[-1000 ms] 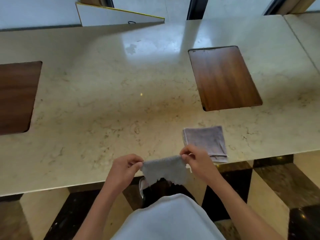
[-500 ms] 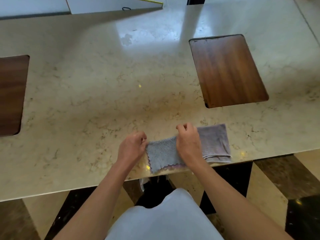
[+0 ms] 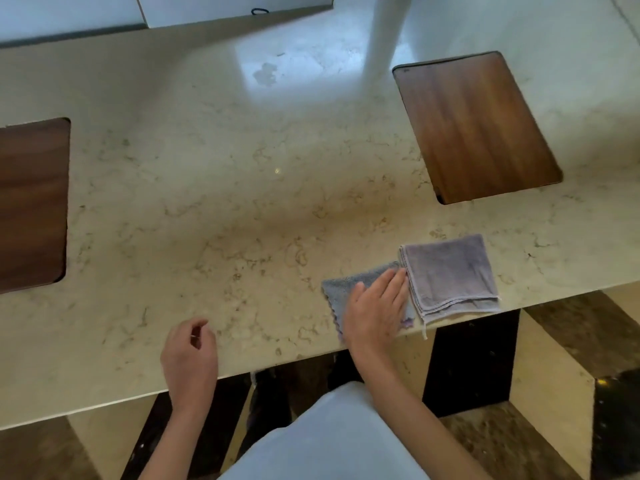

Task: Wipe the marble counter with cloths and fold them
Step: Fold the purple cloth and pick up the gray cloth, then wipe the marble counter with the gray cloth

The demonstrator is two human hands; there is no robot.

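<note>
A small folded grey cloth [image 3: 337, 292] lies on the marble counter [image 3: 242, 220] near its front edge. My right hand [image 3: 375, 310] rests flat on it, palm down, fingers together, covering most of it. Touching its right side lies a larger folded grey-purple cloth [image 3: 450, 271], one corner slightly over the counter's edge. My left hand [image 3: 188, 358] hovers over the front edge to the left, apart from both cloths, fingers loosely curled and holding nothing.
Two dark wooden insets sit in the counter, one at the right [image 3: 474, 126] and one at the left edge [image 3: 31, 202]. A white board [image 3: 225, 5] leans at the back. Below the front edge is a dark and pale tiled floor [image 3: 571, 358].
The small cloth went from being held up between both hands to lying folded on the counter. My left hand let go and drew back left; my right hand now presses it flat.
</note>
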